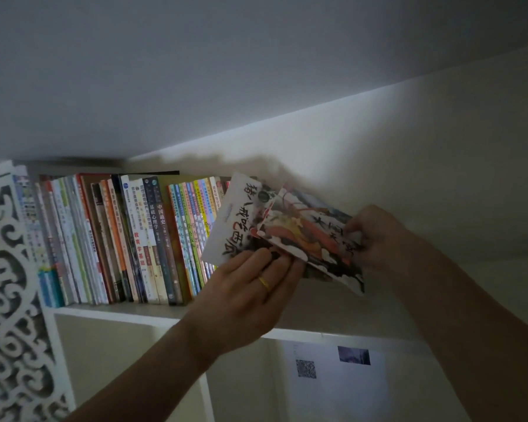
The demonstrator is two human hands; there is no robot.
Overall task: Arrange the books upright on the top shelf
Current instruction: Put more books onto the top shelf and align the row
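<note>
Head view is showing two thin picture books (290,233) tilting at the right end of the upright row of books (119,239) on the top shelf (116,310). Left hand (250,287), wearing a ring (264,282), is gripping their lower edge with curled fingers. Right hand (375,236) is pinching the right corner. A paper sheet (336,373) is hanging in the compartment below.

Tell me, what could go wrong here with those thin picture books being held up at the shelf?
The two picture books are tilted and fanned apart between the left hand and right hand, so one might slip out. The row of upright books leans slightly, so pushing them in could topple it.
</note>
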